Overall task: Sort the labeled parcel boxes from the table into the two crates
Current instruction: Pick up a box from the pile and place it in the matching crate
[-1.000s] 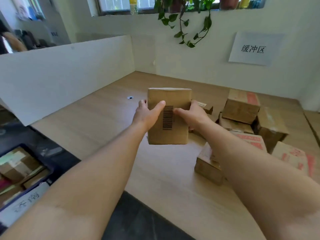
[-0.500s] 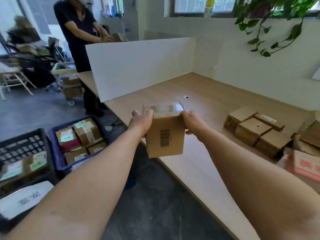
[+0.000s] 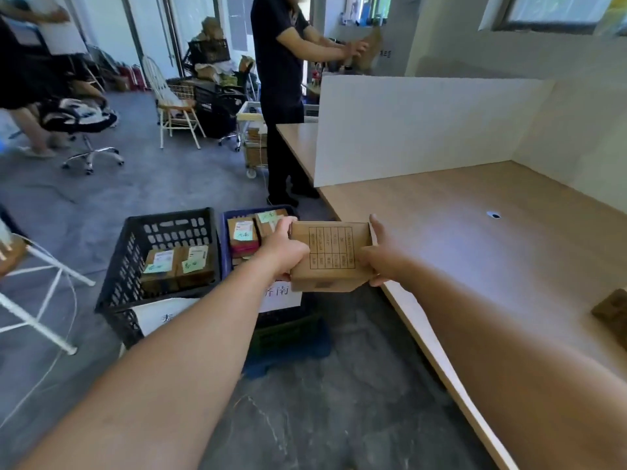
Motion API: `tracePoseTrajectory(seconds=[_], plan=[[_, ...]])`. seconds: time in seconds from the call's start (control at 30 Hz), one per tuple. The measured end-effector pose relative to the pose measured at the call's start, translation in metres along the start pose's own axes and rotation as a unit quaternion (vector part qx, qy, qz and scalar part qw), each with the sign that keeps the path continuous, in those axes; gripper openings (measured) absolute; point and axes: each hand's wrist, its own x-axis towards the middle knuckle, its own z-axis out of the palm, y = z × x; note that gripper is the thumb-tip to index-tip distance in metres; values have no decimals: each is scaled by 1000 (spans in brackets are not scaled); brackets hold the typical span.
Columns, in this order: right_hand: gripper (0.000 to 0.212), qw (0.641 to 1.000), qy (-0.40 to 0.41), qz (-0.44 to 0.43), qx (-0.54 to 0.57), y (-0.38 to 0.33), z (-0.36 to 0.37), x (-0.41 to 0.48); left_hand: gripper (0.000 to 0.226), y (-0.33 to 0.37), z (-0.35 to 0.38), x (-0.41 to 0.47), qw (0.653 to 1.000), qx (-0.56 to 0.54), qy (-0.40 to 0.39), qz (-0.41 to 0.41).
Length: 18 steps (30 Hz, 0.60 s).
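I hold a brown parcel box with a printed table on its top face, off the table's left edge and over the floor. My left hand grips its left side and my right hand grips its right side. Just beyond and left of the box stands a blue crate with labeled parcels inside and a white sign on its front. A black crate to its left holds two labeled parcels. One more brown box lies on the table at the far right edge of view.
The wooden table has a white divider board across its far end. A person in dark clothes stands at the table's far corner. A white chair frame is at left, and office chairs and carts stand further back.
The view has swung left from the table to the crates. The box has been carried off the table edge and tipped so its printed top face shows, now close to the blue crate.
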Motion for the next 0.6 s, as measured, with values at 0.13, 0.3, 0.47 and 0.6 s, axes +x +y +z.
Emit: tracePoseTrajectory(seconds=[0.13,0.3,0.47,0.6], plan=[[61,995,-71,-60,-25,-30,37,30,48,-20,-41,8,997,-19,63,-34],[44,986,-116,-115,-25,-73,83,74,32,-42,-93,27,984,-29,164,-63],[43,975,-130,-173,-46,-119,130,121,17,-55,-146,56,962,-34,260,-82],[35,975,-125,-178,-38,-150,165,164,14,-64,-183,86,944,-15,311,-106]])
